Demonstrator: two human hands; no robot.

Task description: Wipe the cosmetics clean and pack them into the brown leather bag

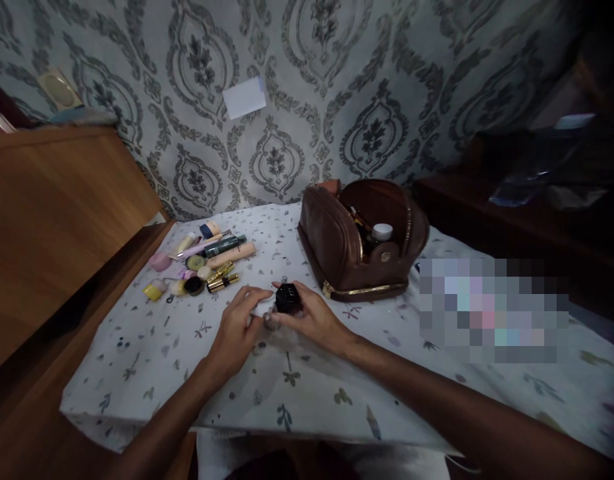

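Over the near middle of the table, my right hand [317, 319] is closed around a black faceted cap [287, 298] with a small pale mark on top. Facing it from the left, my left hand [241, 323] pinches a small pale, see-through piece [265, 307] against the cap's left side. Whether the two are joined, as in a bottle, I cannot tell. Just beyond my right hand stands a brown cosmetic bag [327, 240], unzipped, with a white-lidded jar [382, 232] inside. Gold lipstick tubes [223, 283] lie beyond my left hand.
Several cosmetics lie at the back left, among them a peach tube [231, 255], a dark green tube [225, 246] and a pink jar [160, 261]. A wooden cabinet [61, 220] borders the left. A blurred-out patch [491, 310] covers something at the right.
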